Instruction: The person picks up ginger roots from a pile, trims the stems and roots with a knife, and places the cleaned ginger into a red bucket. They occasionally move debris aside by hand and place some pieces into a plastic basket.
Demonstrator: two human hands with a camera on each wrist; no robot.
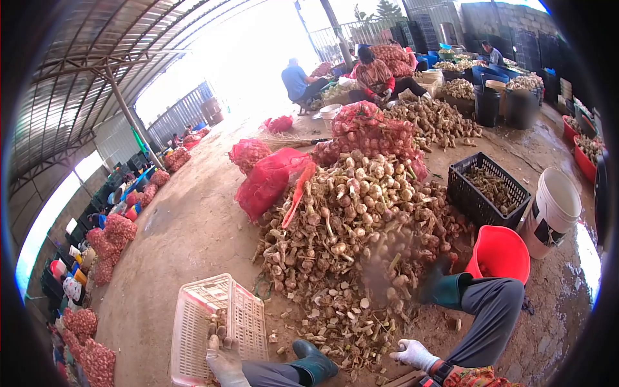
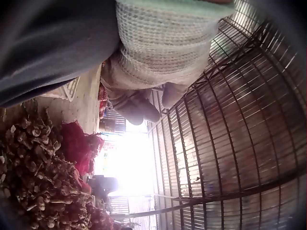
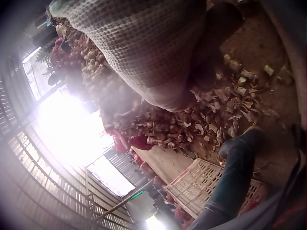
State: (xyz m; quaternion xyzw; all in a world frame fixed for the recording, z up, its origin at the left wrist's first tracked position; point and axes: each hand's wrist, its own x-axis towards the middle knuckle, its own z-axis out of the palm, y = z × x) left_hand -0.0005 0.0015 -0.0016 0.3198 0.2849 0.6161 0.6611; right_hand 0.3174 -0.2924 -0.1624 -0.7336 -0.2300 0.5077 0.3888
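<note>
My left hand (image 1: 225, 364), in a pale knit glove with dark fingertips, is over the near side of a white plastic crate (image 1: 248, 316). In the left wrist view, the left fingers (image 2: 136, 111) are loosely extended with the thumb apart, and nothing shows between them. My gloved right hand (image 1: 414, 355) is low in front of me, beside the knee and above a wooden piece (image 1: 403, 379). Its dark fingers (image 3: 216, 45) are bent and shadowed; I cannot tell whether they hold anything. A big heap of garlic bulbs (image 1: 348, 213) spreads before me, with cut stems (image 1: 348, 335) at its near edge.
Green rubber boots (image 1: 313, 362) stand either side of the cuttings. A red bucket (image 1: 500, 251), a white bucket (image 1: 554, 206) and a black crate (image 1: 487, 190) are to the right. Red net sacks (image 1: 274, 180) lie behind the heap. Other people (image 1: 374, 74) sit farther back.
</note>
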